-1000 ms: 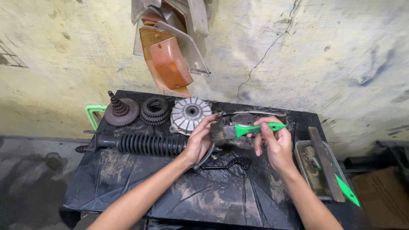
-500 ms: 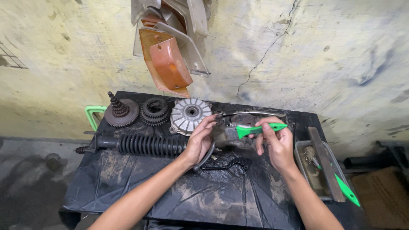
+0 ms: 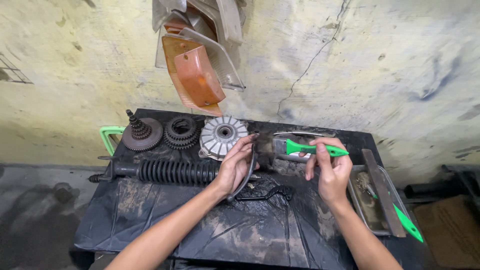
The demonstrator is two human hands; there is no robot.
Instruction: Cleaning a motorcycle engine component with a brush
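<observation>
Head view, near to far: two bare forearms reach up from the bottom edge over a black plastic sheet (image 3: 165,220), dusty and creased, covering the table. Left hand (image 3: 235,167) is curled around a thin dark curved metal part (image 3: 248,172), fingers closed on it, part standing on edge near the table centre. Right hand (image 3: 332,167) grips the green handle of a flat paint brush with a metal ferrule (image 3: 300,147), thumb and fingers pinched on the handle, bristle end pointing left at the top of the curved part. Versus a second ago the brush sits nearly in the same spot, shifted only slightly; left hand has not let go, so brushing of the part looks ongoing rather than finished, that is a judgement. A bent black wire clip (image 3: 267,194) lies on the sheet just below the hands. Right side: a clear rectangular tray (image 3: 387,200) with a long flat dark metal bar (image 3: 382,192) across it and a second green-handled tool (image 3: 407,224) poking out. Left of the hands: a long black ribbed rubber boot on a shaft (image 3: 172,171). Farther back, a rusty toothed gear with a stepped shaft (image 3: 141,132), a dark stacked gear cluster (image 3: 182,132), a silver finned round hub (image 3: 222,136), a green plastic handle loop (image 3: 109,137). Beyond, orange and clear lamp lenses (image 3: 197,70) hang on the cracked yellowish wall (image 3: 350,60).
</observation>
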